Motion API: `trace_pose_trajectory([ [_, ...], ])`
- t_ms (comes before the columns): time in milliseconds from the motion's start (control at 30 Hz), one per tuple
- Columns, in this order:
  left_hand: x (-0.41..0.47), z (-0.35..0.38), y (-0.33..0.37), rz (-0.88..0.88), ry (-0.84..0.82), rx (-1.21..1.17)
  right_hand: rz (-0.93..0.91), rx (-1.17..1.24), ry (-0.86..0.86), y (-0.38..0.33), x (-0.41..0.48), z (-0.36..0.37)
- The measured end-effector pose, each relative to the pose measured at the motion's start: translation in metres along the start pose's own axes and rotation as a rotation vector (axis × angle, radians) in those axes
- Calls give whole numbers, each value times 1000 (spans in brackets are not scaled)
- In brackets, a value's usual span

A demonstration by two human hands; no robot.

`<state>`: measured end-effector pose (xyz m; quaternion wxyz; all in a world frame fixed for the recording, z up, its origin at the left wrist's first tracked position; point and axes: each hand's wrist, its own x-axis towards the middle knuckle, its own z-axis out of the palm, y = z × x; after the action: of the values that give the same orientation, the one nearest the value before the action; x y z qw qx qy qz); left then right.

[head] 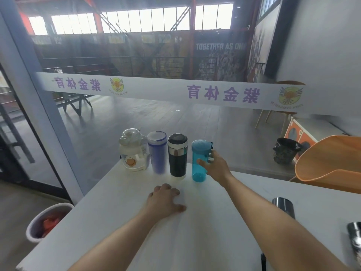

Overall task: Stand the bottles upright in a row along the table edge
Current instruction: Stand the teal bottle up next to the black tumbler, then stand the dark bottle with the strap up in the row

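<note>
Setting: white table [195,241] against a glass wall, gym hall beyond; orange chair [328,165] at far right.

Row, far edge, left to right, all upright and close together:
- clear bottle [132,151], white base, printed emblem
- purple bottle [157,153], slightly blurred
- black bottle [177,155], steel band
- blue bottle [200,161], translucent, last in line

Right hand [215,169]: fingers wrapped around the blue bottle's right side, thumb across its front; grip looks light, probably settling it in place.

Left hand [166,200]: palm down on the table near the row, fingers loosely curled, holding nothing.

Outstanding: two metal cups or bottles [283,207] at the near right, cropped; whether they belong to the set cannot be told.

Progress: four placed; row nearly or fully complete, pending release of the blue bottle.
</note>
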<state>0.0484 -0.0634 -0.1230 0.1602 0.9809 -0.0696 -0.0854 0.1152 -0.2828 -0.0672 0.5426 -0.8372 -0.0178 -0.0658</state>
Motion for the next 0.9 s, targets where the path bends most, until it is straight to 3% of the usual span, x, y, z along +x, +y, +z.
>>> trace_pose_trajectory([
  [167, -2, 0, 6, -14, 0, -14, 14, -104, -54, -1, -5, -6],
  [300, -5, 4, 30, -28, 35, -142, 37, -268, 20, -1, -22, -44],
  [500, -24, 22, 116, 137, -36, -259, -3, -475, 54, -1, -77, -132],
  [733, -66, 52, 208, 263, -292, -412, 25, -731, -156, 28, -168, -197],
  [900, -81, 64, 229, 201, -367, -663, -121, -1087, -353, 50, -219, -203],
])
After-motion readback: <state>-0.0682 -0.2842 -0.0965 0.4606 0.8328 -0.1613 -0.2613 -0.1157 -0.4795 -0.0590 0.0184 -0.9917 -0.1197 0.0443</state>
